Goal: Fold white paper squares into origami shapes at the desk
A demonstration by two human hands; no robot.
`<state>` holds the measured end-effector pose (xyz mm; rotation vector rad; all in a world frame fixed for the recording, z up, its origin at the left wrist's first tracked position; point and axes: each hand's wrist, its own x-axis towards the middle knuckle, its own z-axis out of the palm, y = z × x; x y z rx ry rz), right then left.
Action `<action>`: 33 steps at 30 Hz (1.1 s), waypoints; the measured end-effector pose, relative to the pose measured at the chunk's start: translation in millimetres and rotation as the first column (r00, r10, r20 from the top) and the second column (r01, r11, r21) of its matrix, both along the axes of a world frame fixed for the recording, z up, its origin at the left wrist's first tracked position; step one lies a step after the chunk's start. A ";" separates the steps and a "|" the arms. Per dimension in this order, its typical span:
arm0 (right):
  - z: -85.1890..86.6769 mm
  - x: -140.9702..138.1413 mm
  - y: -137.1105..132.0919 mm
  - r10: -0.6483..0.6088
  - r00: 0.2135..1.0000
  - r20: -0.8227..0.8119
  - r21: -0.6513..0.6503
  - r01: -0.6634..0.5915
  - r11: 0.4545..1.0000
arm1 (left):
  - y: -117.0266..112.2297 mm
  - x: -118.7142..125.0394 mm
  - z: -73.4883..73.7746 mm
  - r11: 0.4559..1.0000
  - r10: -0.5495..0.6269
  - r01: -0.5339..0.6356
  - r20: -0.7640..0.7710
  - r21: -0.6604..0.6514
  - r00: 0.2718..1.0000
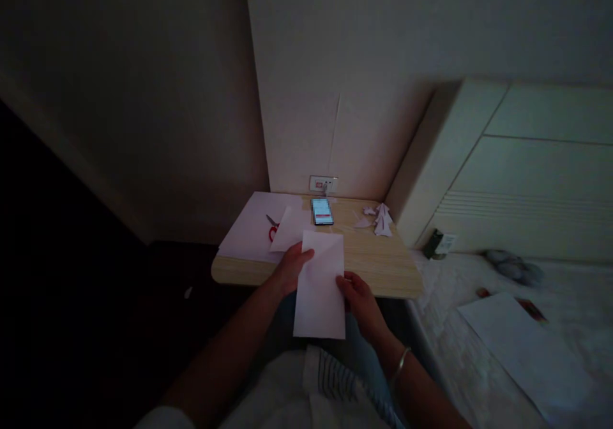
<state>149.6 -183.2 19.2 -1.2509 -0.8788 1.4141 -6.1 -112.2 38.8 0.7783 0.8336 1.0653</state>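
A white rectangular sheet of paper (320,301) is held upright lengthwise between my two hands, over the front edge of the small wooden table. My left hand (291,268) pinches its left edge near the top, thumb on the front face. Lower down, my right hand (357,292) grips the right edge with the thumb in front and the fingers behind. Just beyond my left hand, scissors (272,230) with red handles lie partly under a smaller white sheet (290,228). Larger white paper (244,231) rests beneath them.
A lit phone (322,211) lies at the back of the table (383,266), below a wall socket (324,184). Folded and cut paper pieces (382,219) sit at the right. Beside the table is a bed (440,295) with a white sheet (522,339) and a grey bundle (512,267).
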 end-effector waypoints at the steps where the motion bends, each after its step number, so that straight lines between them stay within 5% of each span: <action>1: 3.1 3.1 8.0 0.000 1.000 0.006 0.003 0.000 1.000 | 2.4 -1.4 0.0 1.000 -0.029 0.029 -0.003 0.012 1.000; 11: 17.4 32.9 119.8 0.033 0.998 -0.053 0.088 -0.028 0.996 | 48.2 -8.9 -2.2 0.927 -0.368 0.372 -0.068 0.056 0.927; 18: 21.1 51.4 185.3 0.191 0.966 -0.174 0.078 -0.179 0.981 | 119.3 -24.0 6.4 0.963 -0.271 0.268 -0.182 -0.040 0.945; 23: 13.9 55.9 203.0 0.214 0.959 -0.188 0.116 -0.195 0.974 | 147.0 -26.2 2.0 0.965 -0.260 0.261 -0.272 -0.036 0.927; 33: -8.6 59.5 211.0 0.193 0.973 0.128 0.314 -0.224 0.923 | 138.8 -18.1 -8.5 0.964 -0.264 0.261 -0.258 -0.046 0.930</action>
